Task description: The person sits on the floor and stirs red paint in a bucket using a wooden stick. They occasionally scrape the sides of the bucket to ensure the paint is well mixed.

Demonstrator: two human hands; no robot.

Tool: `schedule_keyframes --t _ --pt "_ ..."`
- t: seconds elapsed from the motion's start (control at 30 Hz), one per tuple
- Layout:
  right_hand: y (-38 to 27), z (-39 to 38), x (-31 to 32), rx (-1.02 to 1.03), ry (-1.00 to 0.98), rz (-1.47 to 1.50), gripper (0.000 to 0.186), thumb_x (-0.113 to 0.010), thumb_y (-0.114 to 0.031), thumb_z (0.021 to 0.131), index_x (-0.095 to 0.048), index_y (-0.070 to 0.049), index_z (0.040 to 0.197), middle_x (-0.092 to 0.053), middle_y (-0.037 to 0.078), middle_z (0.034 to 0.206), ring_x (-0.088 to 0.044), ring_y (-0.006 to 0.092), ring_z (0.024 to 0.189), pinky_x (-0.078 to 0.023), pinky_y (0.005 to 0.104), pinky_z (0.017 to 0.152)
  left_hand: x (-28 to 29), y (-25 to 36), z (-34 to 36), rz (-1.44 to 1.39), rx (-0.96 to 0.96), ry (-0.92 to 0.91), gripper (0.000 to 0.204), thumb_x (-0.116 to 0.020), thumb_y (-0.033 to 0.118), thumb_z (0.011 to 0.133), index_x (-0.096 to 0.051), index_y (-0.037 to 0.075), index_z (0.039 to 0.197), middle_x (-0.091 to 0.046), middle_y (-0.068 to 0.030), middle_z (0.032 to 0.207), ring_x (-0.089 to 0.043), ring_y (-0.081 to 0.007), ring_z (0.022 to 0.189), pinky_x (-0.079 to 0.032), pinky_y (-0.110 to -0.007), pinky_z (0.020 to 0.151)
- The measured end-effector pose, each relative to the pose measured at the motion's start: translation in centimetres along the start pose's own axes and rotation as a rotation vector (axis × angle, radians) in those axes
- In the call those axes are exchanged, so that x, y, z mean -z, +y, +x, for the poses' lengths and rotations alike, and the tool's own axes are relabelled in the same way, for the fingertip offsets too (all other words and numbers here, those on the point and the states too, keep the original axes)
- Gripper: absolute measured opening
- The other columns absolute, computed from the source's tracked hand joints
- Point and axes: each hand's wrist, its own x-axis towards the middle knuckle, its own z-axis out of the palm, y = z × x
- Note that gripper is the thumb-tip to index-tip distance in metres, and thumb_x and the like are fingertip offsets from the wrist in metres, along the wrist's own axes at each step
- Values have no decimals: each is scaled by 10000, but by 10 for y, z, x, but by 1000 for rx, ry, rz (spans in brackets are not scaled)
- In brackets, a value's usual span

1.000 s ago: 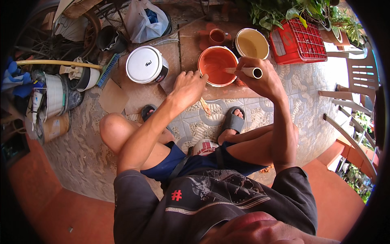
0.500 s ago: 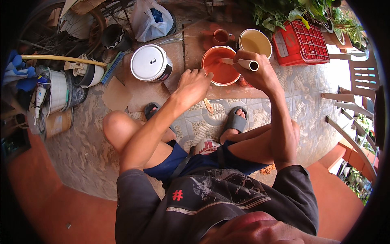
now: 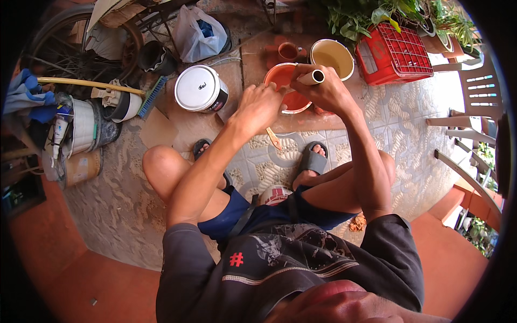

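Observation:
My right hand [image 3: 328, 91] grips a pale tube [image 3: 315, 76], open end toward me, over the bucket of orange-red paint [image 3: 299, 102]. My left hand [image 3: 257, 102] has curled fingers at that bucket's left side; what they hold is hidden. Below it a wooden-handled tool, perhaps a brush [image 3: 273, 139], lies with its upper part hidden. A lidded white tub [image 3: 195, 86] stands to the left. Behind the paint are a small reddish cup [image 3: 287, 51] and a bucket of yellowish liquid [image 3: 331, 58].
Cardboard [image 3: 159, 129] lies on patterned tiles. At left are a wheel [image 3: 81, 59], a broom [image 3: 152, 97] and stacked containers [image 3: 81, 129]. At right are a red crate [image 3: 394, 54], plants [image 3: 366, 16] and plastic chairs [image 3: 476, 91]. Another bucket [image 3: 274, 196] is between my legs.
My right hand has moved left and up with the tube, closer to my left hand. My left hand has shifted slightly up and right toward the bucket.

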Motion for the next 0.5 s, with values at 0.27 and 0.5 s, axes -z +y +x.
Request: schedule_keyframes --t 0.27,0.5 --pt "12 -7 3 -78 48 -246 135 -722 -182 894 -742 -51 918 -760 198 840 -749 404 844 -585 474 770 -8 -15 -2 -49 38 44 339 -705 236 966 -696 50 1250 -739 -162 1108 -726 -373 1039 -572 -508 886" --pt "3 -4 -6 -69 -16 -125 162 -667 -187 923 -713 -36 960 -730 201 792 -720 402 757 -562 481 723 -8 -31 -20 -159 132 62 261 -664 221 999 -715 82 1214 -746 -131 1112 -724 -394 1014 -567 -503 869"
